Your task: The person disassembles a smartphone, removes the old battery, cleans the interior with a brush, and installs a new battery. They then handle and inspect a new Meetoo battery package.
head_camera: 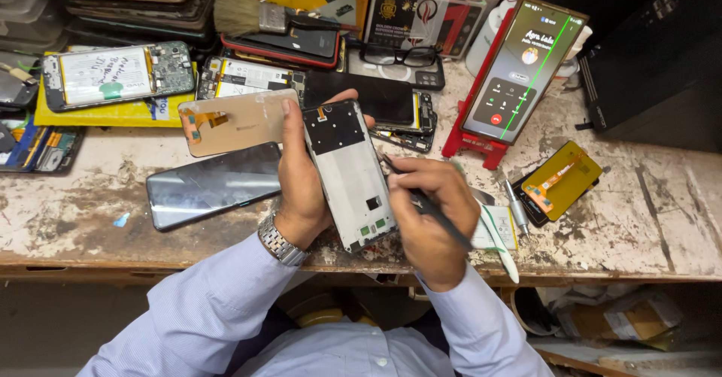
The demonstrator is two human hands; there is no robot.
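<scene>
White and silver, the stripped phone frame (350, 175) sits at the centre of the frame, gripped by the left hand (301, 185), whose thumb lies along the frame's left edge while fingertips show past its upper right corner. The grip is closed firmly around it, lifting it just above the stained surface (90, 211). The frame's long axis runs from upper left to lower right, slightly tilted off vertical, with the dark plate at its top end and small green parts near the bottom. The right hand (432, 215) is just to the right of the frame, pinched narrow around a thin black tool (429, 205); the tool's tip points up and left, touching or nearly touching the frame's right edge near its middle. So the frame lies directly left of the tool hand, the closer of the 2 to that edge. A dark phone (213, 183) lies at left, a lit phone (524, 68) leans on a red stand (474, 145) at upper right, and eyeglasses (398, 53) rest above.
</scene>
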